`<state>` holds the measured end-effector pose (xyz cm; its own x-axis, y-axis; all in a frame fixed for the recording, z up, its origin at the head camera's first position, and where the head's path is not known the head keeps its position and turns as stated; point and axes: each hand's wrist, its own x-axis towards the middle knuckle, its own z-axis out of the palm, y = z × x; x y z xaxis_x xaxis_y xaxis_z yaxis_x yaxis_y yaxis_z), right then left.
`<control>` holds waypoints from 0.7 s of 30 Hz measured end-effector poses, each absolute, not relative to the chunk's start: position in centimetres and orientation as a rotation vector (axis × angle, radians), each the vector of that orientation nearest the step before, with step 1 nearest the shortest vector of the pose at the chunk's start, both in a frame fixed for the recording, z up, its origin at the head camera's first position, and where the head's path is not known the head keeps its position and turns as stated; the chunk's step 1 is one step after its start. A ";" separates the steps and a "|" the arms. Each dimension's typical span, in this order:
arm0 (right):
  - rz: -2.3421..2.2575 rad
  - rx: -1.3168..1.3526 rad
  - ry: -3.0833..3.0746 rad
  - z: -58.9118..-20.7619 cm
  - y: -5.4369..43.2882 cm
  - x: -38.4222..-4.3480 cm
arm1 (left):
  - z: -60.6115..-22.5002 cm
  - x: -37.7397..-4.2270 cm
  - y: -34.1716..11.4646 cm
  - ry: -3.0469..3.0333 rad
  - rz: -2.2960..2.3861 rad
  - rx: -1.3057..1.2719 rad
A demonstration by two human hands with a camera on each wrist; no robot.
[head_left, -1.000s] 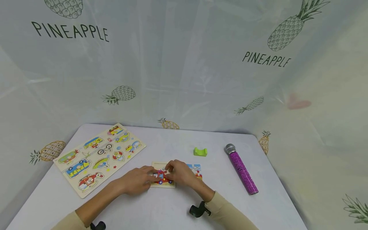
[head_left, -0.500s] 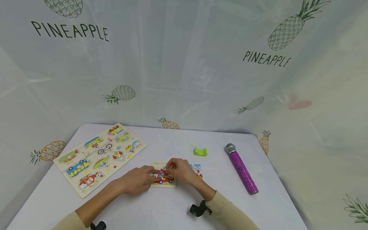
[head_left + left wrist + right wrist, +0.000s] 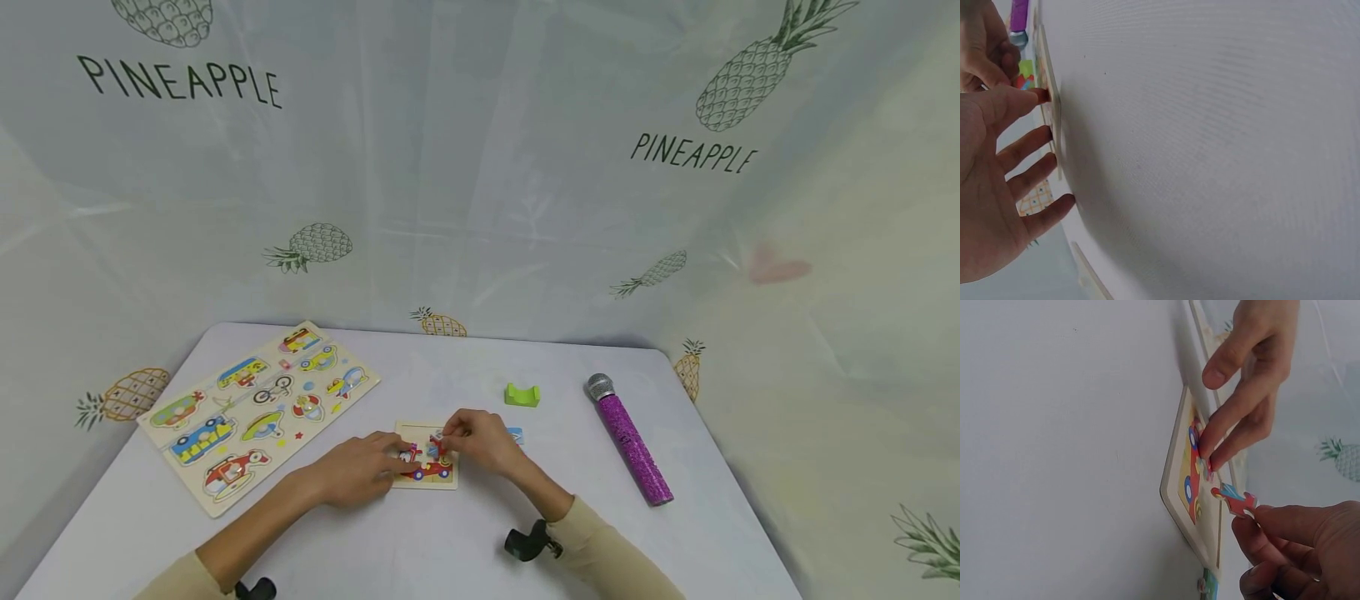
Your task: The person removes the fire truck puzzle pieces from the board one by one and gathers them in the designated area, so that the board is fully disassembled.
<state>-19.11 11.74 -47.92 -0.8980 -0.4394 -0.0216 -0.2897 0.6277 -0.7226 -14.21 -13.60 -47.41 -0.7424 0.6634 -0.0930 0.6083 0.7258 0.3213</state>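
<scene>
Your left hand (image 3: 356, 472), fingers extended, touches the puzzle board (image 3: 414, 430) midway between the worktop's (image 3: 390, 550) side edges in the head view; your right hand (image 3: 487, 443) pinches a red-and-blue piece (image 3: 434, 447) over it, a microphone (image 3: 632, 442) near the right edge. In the left wrist view, your left hand's fingers splay. In the right wrist view, the piece tilts close to the board.

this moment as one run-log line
left hand: touching puzzle board; right hand: pinching puzzle piece; piece: raised over board; microphone: on table
</scene>
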 end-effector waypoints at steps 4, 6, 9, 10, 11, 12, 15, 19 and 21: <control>-1.125 -0.571 2.648 -47.8 12.3 -19.1 | -47.6 -14.3 -13.5 2.730 0.400 1.016; -1.128 -0.557 2.644 -47.7 12.6 -19.2 | -47.6 -14.4 -13.6 2.731 0.401 1.016; -1.124 -0.551 2.646 -47.6 13.1 -19.3 | -47.8 -14.4 -13.6 2.733 0.410 1.022; -1.122 -0.554 2.648 -47.6 13.2 -19.3 | -47.8 -14.4 -13.6 2.734 0.412 1.023; -1.122 -0.557 2.649 -47.6 13.3 -19.4 | -47.8 -14.4 -13.6 2.734 0.412 1.024; -1.121 -0.560 2.652 -47.6 13.5 -19.4 | -47.8 -14.4 -13.6 2.735 0.410 1.026; -1.122 -0.566 2.662 -47.5 13.9 -19.5 | -47.8 -14.5 -13.6 2.738 0.405 1.031; -1.124 -0.542 2.672 -47.3 14.6 -19.5 | -47.7 -14.4 -13.5 2.738 0.398 1.035; -1.125 -0.517 2.670 -47.2 15.0 -19.5 | -47.7 -14.5 -13.5 2.741 0.397 1.041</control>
<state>-19.49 14.97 -47.23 -0.9194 -0.3907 -0.0460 -0.2400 0.6497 -0.7213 -14.46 -13.51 -47.72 -0.7375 0.6711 -0.0749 0.6223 0.7185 0.3106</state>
